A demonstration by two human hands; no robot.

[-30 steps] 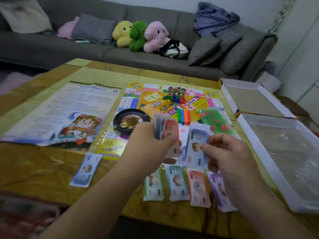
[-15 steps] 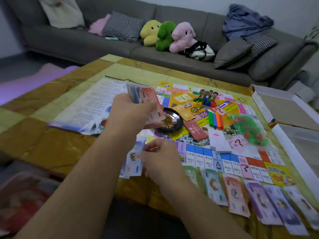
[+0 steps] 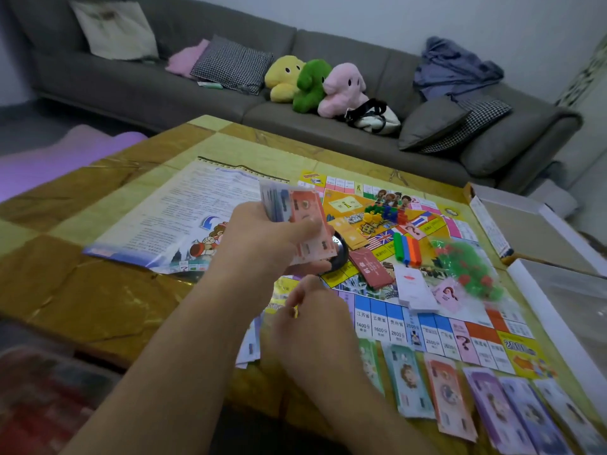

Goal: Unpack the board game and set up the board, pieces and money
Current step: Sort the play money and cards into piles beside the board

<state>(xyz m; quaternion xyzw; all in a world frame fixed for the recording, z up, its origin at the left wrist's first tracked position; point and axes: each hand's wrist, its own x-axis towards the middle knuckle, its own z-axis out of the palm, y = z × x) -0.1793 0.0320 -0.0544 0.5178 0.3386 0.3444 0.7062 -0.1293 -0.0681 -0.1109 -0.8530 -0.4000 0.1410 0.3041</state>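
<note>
Head view, looking down over a yellow-brown table (image 3: 98, 290): the left hand (image 3: 266, 238) is raised above the game board (image 3: 427, 290), fingers and thumb curled round a fanned stack of play money (image 3: 295, 215) with an orange note on top. Below it the right hand (image 3: 315, 323) hangs low at the table's near edge with fingers bent; whether it pinches a note cannot be told. Pale notes (image 3: 251, 343) lie just left of that hand. A row of sorted bills (image 3: 443, 395) lies along the board's near side. An instruction sheet (image 3: 184, 218) lies beside the board on its left, and open box halves (image 3: 542, 244) sit at right.
</note>
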